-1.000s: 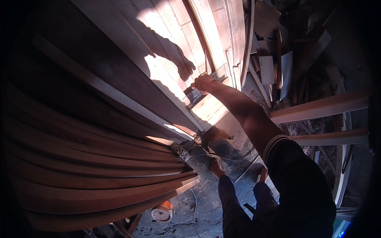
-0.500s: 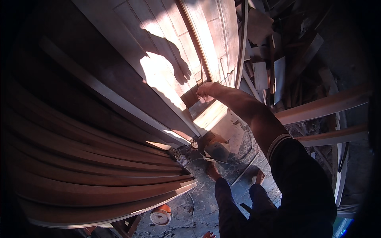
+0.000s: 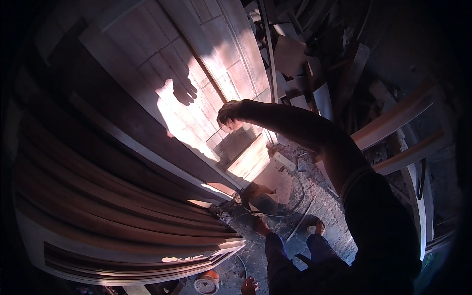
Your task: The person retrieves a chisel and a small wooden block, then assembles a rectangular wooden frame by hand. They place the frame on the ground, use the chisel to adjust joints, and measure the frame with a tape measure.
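Observation:
My right arm reaches forward from the lower right. My right hand is closed, its fingers curled in, close in front of a tall panelled wooden door. Whatever those fingers pinch, if anything, is too dark to make out. Below them a grey rectangular area shows low on the door, above a brightly sunlit wooden strip. The shadow of an arm and hand falls across the door's boards. At the lower edge shows a small part of my left hand, hanging with its fingers loosely apart, apparently holding nothing.
Several wooden door panels lean in a row at left. An orange and white bucket stands by their lower end. Scrap wood is heaped at the far right. Two boards jut in from the right. A cable crosses the rough floor.
The view has shifted, and my right hand now appears farther left and slightly lower, still beside the door. More of my left hand shows at the lower edge.

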`<control>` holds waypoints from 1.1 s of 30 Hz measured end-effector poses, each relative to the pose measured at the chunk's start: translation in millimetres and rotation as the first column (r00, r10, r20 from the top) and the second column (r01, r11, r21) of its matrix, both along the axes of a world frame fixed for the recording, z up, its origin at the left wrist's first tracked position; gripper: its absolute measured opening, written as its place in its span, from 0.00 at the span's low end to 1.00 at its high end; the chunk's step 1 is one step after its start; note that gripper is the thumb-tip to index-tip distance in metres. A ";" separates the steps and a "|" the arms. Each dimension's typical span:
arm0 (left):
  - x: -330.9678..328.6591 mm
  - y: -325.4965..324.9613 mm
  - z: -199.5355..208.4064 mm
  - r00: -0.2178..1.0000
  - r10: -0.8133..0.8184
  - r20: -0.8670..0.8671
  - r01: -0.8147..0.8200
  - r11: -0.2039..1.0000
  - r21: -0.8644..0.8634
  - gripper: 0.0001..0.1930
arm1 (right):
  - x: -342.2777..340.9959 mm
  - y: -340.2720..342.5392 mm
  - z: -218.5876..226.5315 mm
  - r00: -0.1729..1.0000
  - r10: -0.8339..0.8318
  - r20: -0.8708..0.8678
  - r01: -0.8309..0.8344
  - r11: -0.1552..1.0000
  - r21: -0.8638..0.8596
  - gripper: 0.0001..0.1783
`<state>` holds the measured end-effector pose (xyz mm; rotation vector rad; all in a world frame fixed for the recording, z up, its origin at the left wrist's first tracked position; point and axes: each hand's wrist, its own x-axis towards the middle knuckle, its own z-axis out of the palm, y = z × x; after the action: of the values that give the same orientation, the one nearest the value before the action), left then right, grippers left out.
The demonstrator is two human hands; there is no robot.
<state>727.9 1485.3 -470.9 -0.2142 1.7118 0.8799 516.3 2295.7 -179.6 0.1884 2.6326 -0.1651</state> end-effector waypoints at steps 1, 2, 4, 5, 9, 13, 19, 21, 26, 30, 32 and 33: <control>-8.1 10.8 -0.2 0.982 -0.106 -0.155 0.126 0.984 0.123 0.20 | 3.1 -0.7 20.8 1.000 -0.027 0.010 0.027 1.000 0.010 0.15; -15.7 23.5 2.6 0.929 -0.187 -0.318 0.264 0.939 0.220 0.20 | 9.3 0.2 42.6 0.993 0.118 -0.025 -0.117 0.993 0.035 0.13; -33.8 53.5 17.1 0.817 -0.289 -0.499 0.472 0.832 0.291 0.21 | 28.1 -3.9 83.3 0.988 0.130 -0.089 -0.125 0.990 0.063 0.14; -37.9 71.7 29.8 0.868 -0.274 -0.414 0.407 0.870 0.278 0.19 | 40.7 -6.8 105.0 0.986 0.133 -0.104 -0.124 0.988 0.088 0.15; -56.1 174.8 86.4 0.992 -0.005 -0.130 0.039 0.965 0.260 0.21 | 94.3 -16.0 181.3 0.980 0.028 -0.195 -0.007 0.994 0.110 0.14; -63.0 279.1 123.0 0.998 -0.034 -0.052 0.050 0.934 0.353 0.21 | 167.1 -27.0 235.3 0.929 -0.007 -0.371 0.053 0.992 0.115 0.16; 1.1 427.0 159.3 0.826 0.034 0.563 -0.377 0.776 0.506 0.41 | 283.6 -74.6 250.6 0.816 -0.265 -0.514 0.279 0.959 -0.052 0.09; 34.7 463.6 171.8 0.701 0.054 0.711 -0.528 0.710 0.466 0.50 | 314.8 -93.0 243.5 0.765 -0.339 -0.547 0.329 0.937 -0.120 0.09; 120.4 504.6 173.7 0.222 0.374 0.901 -0.762 0.643 -0.079 0.56 | 426.5 -148.7 218.2 0.662 -0.537 -0.523 0.468 0.841 -0.271 0.09; 177.4 487.7 138.2 0.160 0.455 0.876 -0.743 0.640 -0.196 0.54 | 534.5 -208.4 187.6 0.539 -0.559 -0.630 0.522 0.809 -0.271 0.16; 209.1 477.1 120.7 0.256 0.487 0.835 -0.692 0.696 -0.194 0.53 | 590.4 -242.2 180.7 0.482 -0.685 -0.546 0.609 0.710 -0.354 0.17; 228.8 474.0 114.7 0.385 0.545 0.745 -0.664 0.724 -0.186 0.53 | 623.5 -262.8 179.6 0.335 -0.723 -0.604 0.574 0.666 -0.477 0.15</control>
<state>956.7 1959.2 -356.2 -1.0406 0.6984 1.2088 1139.8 2032.9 0.0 1.4478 3.1342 -0.9628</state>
